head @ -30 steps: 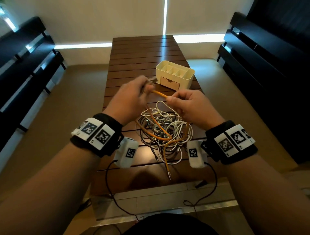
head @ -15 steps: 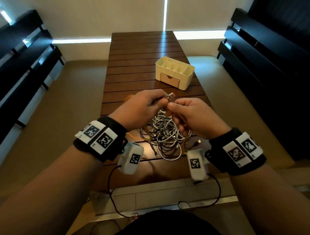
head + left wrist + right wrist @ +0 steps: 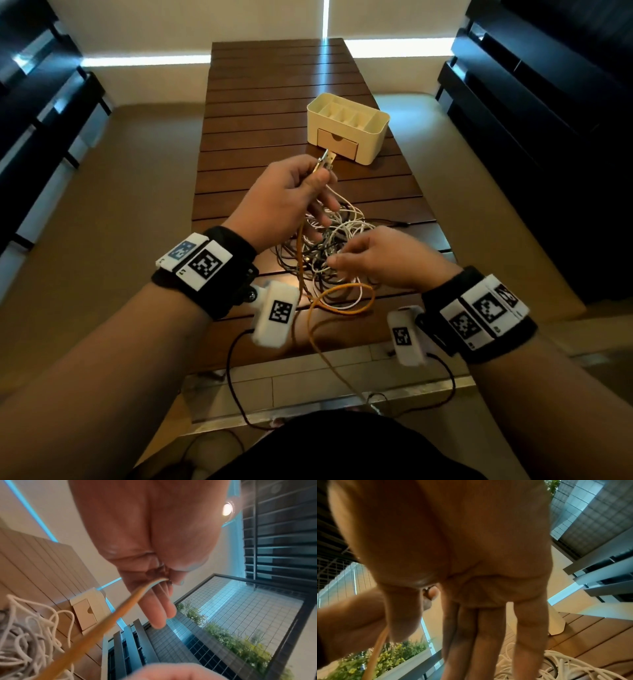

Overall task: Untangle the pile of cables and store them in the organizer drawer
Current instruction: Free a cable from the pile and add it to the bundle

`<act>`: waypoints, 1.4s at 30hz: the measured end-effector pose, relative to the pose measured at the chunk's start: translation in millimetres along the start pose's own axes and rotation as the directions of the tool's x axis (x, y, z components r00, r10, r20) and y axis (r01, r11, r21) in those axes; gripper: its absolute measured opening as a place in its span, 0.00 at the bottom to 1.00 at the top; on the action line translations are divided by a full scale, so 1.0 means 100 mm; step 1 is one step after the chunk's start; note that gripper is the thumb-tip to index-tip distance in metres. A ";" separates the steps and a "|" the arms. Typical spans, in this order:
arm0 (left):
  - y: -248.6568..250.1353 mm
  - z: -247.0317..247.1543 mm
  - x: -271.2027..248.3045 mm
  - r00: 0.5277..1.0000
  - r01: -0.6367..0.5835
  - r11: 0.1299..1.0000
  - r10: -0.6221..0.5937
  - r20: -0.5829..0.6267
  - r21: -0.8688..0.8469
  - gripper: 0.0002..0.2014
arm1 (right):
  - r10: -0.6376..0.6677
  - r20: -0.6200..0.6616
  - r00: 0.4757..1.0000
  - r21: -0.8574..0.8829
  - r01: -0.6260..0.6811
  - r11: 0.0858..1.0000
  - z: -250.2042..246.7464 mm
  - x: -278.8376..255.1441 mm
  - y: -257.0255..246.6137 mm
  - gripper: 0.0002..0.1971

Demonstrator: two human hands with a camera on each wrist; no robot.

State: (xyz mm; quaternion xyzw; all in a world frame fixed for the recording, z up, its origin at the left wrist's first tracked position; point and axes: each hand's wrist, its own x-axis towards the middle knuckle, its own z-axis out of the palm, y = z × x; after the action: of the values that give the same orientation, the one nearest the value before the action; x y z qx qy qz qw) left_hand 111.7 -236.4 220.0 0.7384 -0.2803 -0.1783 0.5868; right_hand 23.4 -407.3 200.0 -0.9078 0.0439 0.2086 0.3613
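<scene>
The pile of cables (image 3: 329, 250) lies on the near half of the bench (image 3: 274, 102), white, grey and dark strands knotted together. One orange cable (image 3: 342, 298) runs out of it: its plug ends (image 3: 325, 162) are raised above the pile, its slack loops at the near edge and trails off the bench toward the person.

The left hand (image 3: 287, 202) pinches the orange cable just below the plugs, thumb against curled fingers (image 3: 157, 609). The right hand (image 3: 380, 260) hovers low over the pile, fingers (image 3: 527, 628) spread and pointing down into the strands; no grip is evident.

Judgement: the orange cable is being freed. Best practice is to hold the plug end steady and let the right hand lift off crossing strands, not to haul.

The organizer (image 3: 347, 133) stands farther back, apart from the pile, its drawer (image 3: 337, 144) closed. It must be opened before storing. Dark furniture flanks both sides, well clear.
</scene>
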 end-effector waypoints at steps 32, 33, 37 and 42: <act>-0.44 0.21 0.01 0.972 0.157 0.948 -0.197 -0.124 -0.277 0.12 | 0.430 -0.156 0.889 0.353 -0.356 0.865 0.49 0.69 1.79 0.19; -0.44 0.23 0.01 0.974 0.160 0.950 -0.196 -0.115 -0.266 0.12 | 0.411 -0.164 0.897 0.342 -0.339 0.876 0.52 0.71 1.77 0.21; -0.43 0.31 0.01 0.977 0.169 0.958 -0.195 -0.092 -0.230 0.12 | 0.334 -0.238 0.912 0.207 -0.288 0.935 0.58 0.82 1.72 0.17; -0.42 0.34 0.02 0.978 0.168 0.961 -0.192 -0.088 -0.221 0.11 | 0.284 -0.265 0.921 0.023 -0.289 0.957 0.59 0.85 1.54 0.13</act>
State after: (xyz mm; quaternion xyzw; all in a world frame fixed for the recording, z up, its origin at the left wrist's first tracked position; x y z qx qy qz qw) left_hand 101.8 -257.7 170.6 0.7026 -0.1589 -0.2194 0.6580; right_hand 45.4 -474.9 28.7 -0.9142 0.2223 0.1363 0.3102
